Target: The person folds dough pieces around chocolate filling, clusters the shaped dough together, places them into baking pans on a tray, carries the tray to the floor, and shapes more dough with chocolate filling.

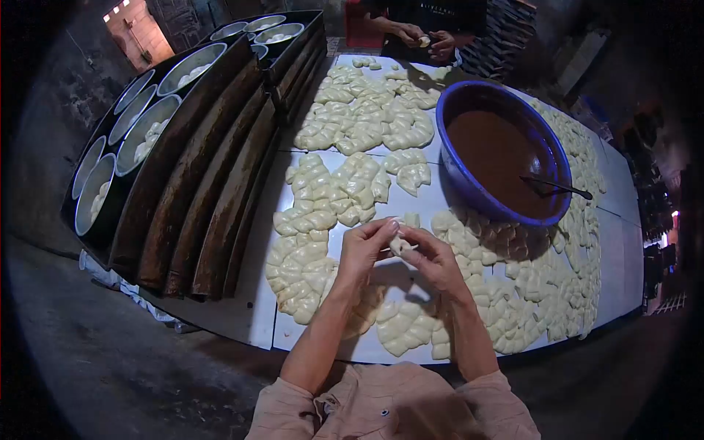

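Over the middle of the white table, my left hand [364,249] and my right hand [438,262] come together on a small piece of pale dough [400,245]. The fingers of both are pinched around it, and they hide part of it. Many similar dough pieces [363,194] lie side by side in patches around my hands. Beyond my right hand stands a large blue basin [456,167] holding a brown filling [491,147]. A dark-handled spoon [568,188] rests in the filling and leans over the basin's rim.
Dark stacked trays [194,176] stand along the left side, with round metal tins [159,121] on top, some containing pale dough. Across the table, another person's hands [425,40] hold a small piece. More dough [579,161] covers the right side. Dark stacked pieces [506,40] rise behind.
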The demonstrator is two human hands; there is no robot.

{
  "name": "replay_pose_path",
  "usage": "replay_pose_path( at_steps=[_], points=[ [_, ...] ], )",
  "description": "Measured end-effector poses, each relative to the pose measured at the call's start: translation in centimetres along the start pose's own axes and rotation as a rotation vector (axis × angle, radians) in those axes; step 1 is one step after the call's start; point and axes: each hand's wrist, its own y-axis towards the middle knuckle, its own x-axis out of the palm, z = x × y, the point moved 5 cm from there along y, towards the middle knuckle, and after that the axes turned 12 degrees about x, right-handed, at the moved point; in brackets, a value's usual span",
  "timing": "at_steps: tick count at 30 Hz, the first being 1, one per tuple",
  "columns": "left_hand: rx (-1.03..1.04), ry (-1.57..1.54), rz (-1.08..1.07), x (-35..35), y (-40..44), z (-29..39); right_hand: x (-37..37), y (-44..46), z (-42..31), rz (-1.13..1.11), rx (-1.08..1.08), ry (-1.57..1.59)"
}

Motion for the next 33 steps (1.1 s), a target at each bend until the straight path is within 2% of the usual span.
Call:
replay_pose_path(
  at_steps=[1,2,4,6,7,10,13,14,15,17,18,20,22,23,26,27,30,31,32,33],
  points=[
    [-0.033,0.024,0.010,-0.1,-0.1,0.5,0.2,-0.9,-0.4,-0.066,0.144,-0.008],
    [-0.027,0.023,-0.001,-0.1,-0.1,0.6,0.1,-0.9,-0.4,-0.042,0.032,-0.066],
    [-0.023,0.024,-0.029,0.1,-0.5,0.4,-0.7,-0.7,0.0,0.066,-0.042,-0.203],
    [-0.014,-0.027,-0.103,0.9,-1.1,0.4,-1.2,-0.3,0.6,0.082,-0.112,-0.007],
    [0.008,-0.054,-0.131,1.1,-1.3,0.4,-1.1,-0.1,0.3,0.150,-0.249,-0.036],
    [0.035,-0.027,-0.229,0.8,-1.4,0.4,0.3,-0.6,-0.7,0.296,-0.166,0.214],
    [0.049,0.054,-0.353,0.0,-1.2,0.3,0.3,-0.4,0.3,0.255,-0.243,0.067],
    [0.038,0.006,-0.328,0.0,-1.5,0.3,0.4,-0.4,0.5,0.222,-0.278,-0.005],
    [0.027,-0.043,-0.304,0.6,-2.2,1.0,0.3,-0.5,0.0,0.309,-0.309,-0.069],
    [-0.017,-0.145,-0.321,0.2,-2.7,0.1,0.2,-0.6,0.0,0.337,-0.288,-0.130],
    [0.043,-0.042,-0.320,0.2,-2.7,0.3,0.2,-0.6,-0.1,0.349,-0.279,-0.161],
    [0.160,0.163,-0.314,0.6,-2.8,0.9,0.4,-0.3,0.0,0.302,-0.105,-0.138],
    [0.093,0.132,-0.232,-0.2,-2.3,-0.2,0.1,-0.2,1.6,0.249,0.148,-0.088],
    [0.058,0.131,-0.185,-0.8,-2.0,-1.0,-0.3,-0.2,1.9,0.252,0.196,-0.167],
    [-0.028,0.107,-0.135,-1.4,-2.0,-1.5,1.8,-1.9,-2.5,0.282,-0.156,-0.409],
    [-0.042,0.106,-0.159,-1.7,-2.1,-1.8,2.2,-2.2,-2.2,0.180,-0.210,-0.457],
    [-0.074,0.194,-0.154,-2.3,-2.4,-1.5,2.0,-1.8,-0.8,0.078,-0.199,-0.478],
    [-0.077,0.215,-0.071,-2.9,-2.5,-1.0,1.7,-1.4,-0.4,0.108,-0.035,-0.432],
    [-0.077,0.237,0.012,-3.6,-2.7,-0.5,1.3,-0.3,0.9,0.143,0.039,-0.456],
    [-0.037,0.258,0.056,-4.8,-2.6,-0.2,0.7,0.4,2.7,0.197,-0.027,-0.682]
  ],
)
